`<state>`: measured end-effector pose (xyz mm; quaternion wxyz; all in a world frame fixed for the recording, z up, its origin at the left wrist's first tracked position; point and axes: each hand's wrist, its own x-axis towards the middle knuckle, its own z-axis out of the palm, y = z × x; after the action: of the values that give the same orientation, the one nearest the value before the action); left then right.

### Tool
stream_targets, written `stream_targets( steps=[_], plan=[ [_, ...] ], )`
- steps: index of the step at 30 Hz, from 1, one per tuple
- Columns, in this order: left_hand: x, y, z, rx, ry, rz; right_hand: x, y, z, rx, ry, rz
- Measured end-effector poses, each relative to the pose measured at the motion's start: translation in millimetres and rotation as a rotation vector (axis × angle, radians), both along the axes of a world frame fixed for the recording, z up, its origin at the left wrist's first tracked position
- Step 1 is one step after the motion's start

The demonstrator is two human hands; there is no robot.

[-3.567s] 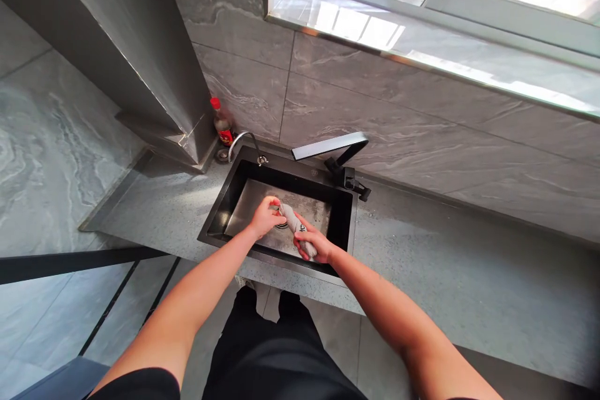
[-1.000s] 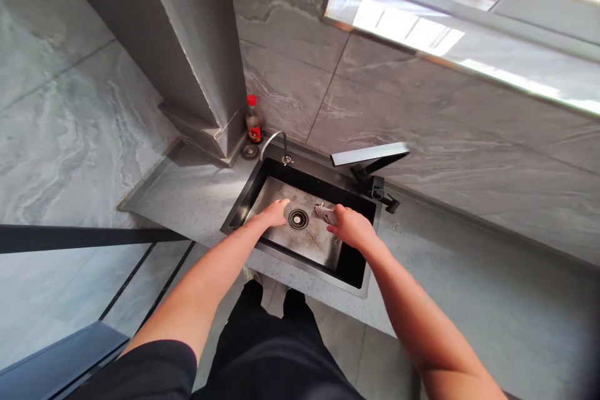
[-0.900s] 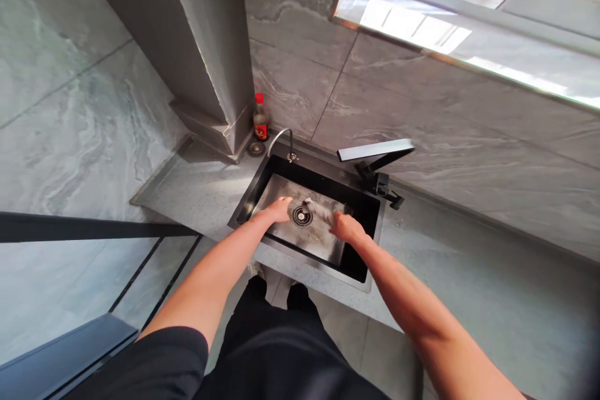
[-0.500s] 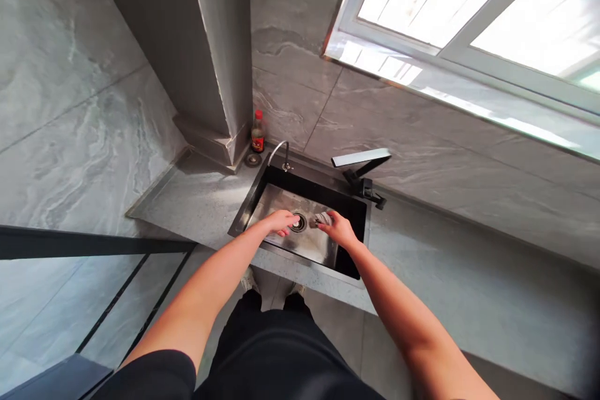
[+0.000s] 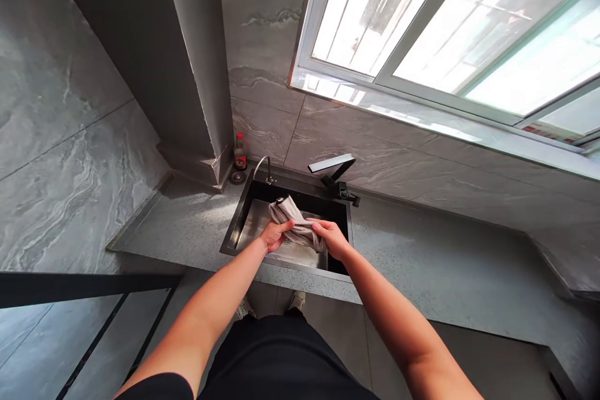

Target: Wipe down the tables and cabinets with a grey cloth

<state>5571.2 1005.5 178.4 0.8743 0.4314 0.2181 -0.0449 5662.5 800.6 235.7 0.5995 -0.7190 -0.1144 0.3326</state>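
Observation:
A light greyish cloth (image 5: pixel 300 232) is stretched between both my hands above the sink (image 5: pixel 228 240). My left hand (image 5: pixel 275 235) grips its left part, the thumb on top. My right hand (image 5: pixel 330 236) pinches the right part with thumb and fingers. The cloth hangs in loose folds, and a darker patch shows near its top left end. Most of the basin floor and the drain lie hidden behind cloth and hands.
A black faucet (image 5: pixel 341 190) with a wide flat spout stands behind the sink, and a thin curved tap (image 5: pixel 263 165) at its back left. A red-capped bottle (image 5: pixel 240 153) and a round drain cover (image 5: pixel 237 177) sit in the corner. Grey countertop (image 5: pixel 435 250) stretches right.
The cloth, earlier bunched small in my right hand, is now raised and spread between both hands. My left hand has taken hold of it. The view has shifted somewhat right.

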Motion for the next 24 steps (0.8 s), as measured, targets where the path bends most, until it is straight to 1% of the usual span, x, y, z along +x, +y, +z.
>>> stream_targets(
  steps=[3, 5, 7, 9, 11, 12, 13, 14, 15, 17, 18, 19, 20, 21, 22, 23, 24],
  plan=[
    [-10.1, 9.4, 0.0, 0.019, -0.009, 0.034, 7.0, -13.5, 27.1, 0.043, -0.130, -0.207],
    [-13.6, 16.0, -3.4, 0.053, 0.014, 0.033, 12.1, -21.3, 51.7, 0.139, -0.177, -0.255],
    [-15.2, 19.7, -7.1, 0.104, 0.054, -0.009, 15.5, -22.6, 76.9, 0.233, -0.195, -0.276],
    [-15.0, 19.3, -7.5, 0.188, 0.090, -0.052, 16.2, -16.2, 100.3, 0.242, -0.202, -0.320],
    [-12.3, 15.4, 0.7, 0.300, 0.074, -0.069, 14.7, -5.5, 123.4, 0.250, -0.207, -0.363],
    [-9.6, 12.6, 9.4, 0.349, 0.038, -0.077, 13.4, 0.0, 135.8, 0.281, -0.215, -0.368],
    [-5.9, 9.1, 21.5, 0.391, -0.028, -0.098, 12.0, 5.0, 149.2, 0.327, -0.226, -0.356],
    [-1.2, 5.2, 37.0, 0.427, -0.129, -0.135, 10.4, 9.4, 163.6, 0.377, -0.236, -0.333],
    [4.2, 0.6, 55.6, 0.456, -0.258, -0.186, 8.9, 13.1, 178.8, 0.421, -0.247, -0.308],
    [15.1, -10.2, 99.5, 0.459, -0.551, -0.301, 5.7, 19.1, 209.7, 0.481, -0.258, -0.248],
    [19.7, -16.2, 123.1, 0.429, -0.669, -0.353, 4.2, 21.4, 224.2, 0.499, -0.262, -0.211],
    [22.9, -22.5, 146.5, 0.397, -0.744, -0.400, 2.7, 23.3, 237.2, 0.505, -0.267, -0.168],
    [24.6, -28.9, 168.9, 0.381, -0.771, -0.439, 1.3, 24.4, 248.1, 0.499, -0.278, -0.120],
    [24.7, -35.3, 189.6, 0.402, -0.765, -0.463, 0.1, 24.4, 256.3, 0.488, -0.299, -0.076],
    [23.4, -41.6, 208.1, 0.466, -0.737, -0.456, -0.8, 23.1, 261.6, 0.479, -0.331, -0.043],
    [21.1, -47.7, 224.0, 0.556, -0.701, -0.416, -1.5, 20.1, 263.6, 0.475, -0.363, -0.024],
    [18.1, -53.6, 237.5, 0.640, -0.672, -0.341, -1.8, 15.3, 262.4, 0.473, -0.377, -0.012]
  ],
)
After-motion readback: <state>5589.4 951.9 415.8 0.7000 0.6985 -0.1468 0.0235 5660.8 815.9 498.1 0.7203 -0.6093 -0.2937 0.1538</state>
